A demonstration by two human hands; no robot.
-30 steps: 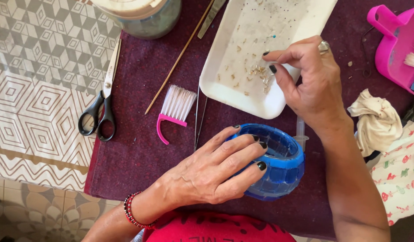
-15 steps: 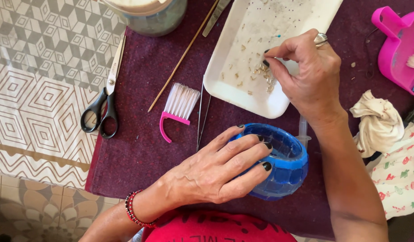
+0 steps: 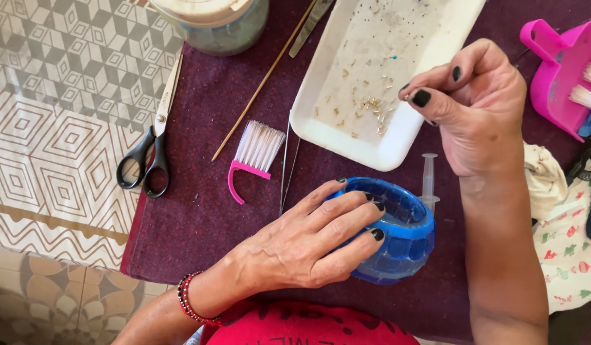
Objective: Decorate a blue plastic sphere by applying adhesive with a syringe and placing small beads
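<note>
A home craft corner.
Patterned floor tiles (image 3: pixel 46 128), a purple-clothed tabletop (image 3: pixel 199 211) with scissors (image 3: pixel 148 147), tweezers (image 3: pixel 287 167), and a white bead tray (image 3: pixel 346 137).

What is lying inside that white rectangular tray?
The white rectangular tray holds scattered small pale bits and tiny dark specks. The right hand covers its right edge, hiding whatever lies there.

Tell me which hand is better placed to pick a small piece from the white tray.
Right. The right hand hovers pinched over the white tray, while the left hand rests on the blue bowl.
</note>
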